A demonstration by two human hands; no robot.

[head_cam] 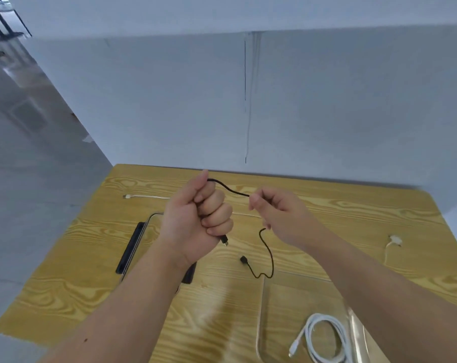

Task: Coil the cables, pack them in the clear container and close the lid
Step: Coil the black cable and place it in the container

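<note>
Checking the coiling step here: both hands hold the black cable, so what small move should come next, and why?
Probably the right hand should carry its pinched stretch over to the left hand to lay a loop. The left hand grips the black cable near one plug, while most of its length trails uncoiled below the right hand.

**Lighting and Image Quality**

Illumination is bright, even and diffuse. Shadows on the table [327,205] are faint and soft-edged. The glossy floor [25,113] left of the table carries pale reflections. Glare streaks the clear container [287,305] at the table's near edge. Wide-angle distortion bends the wall [169,100] and skews the table's far edge. Detail is slightly soft throughout.
</note>
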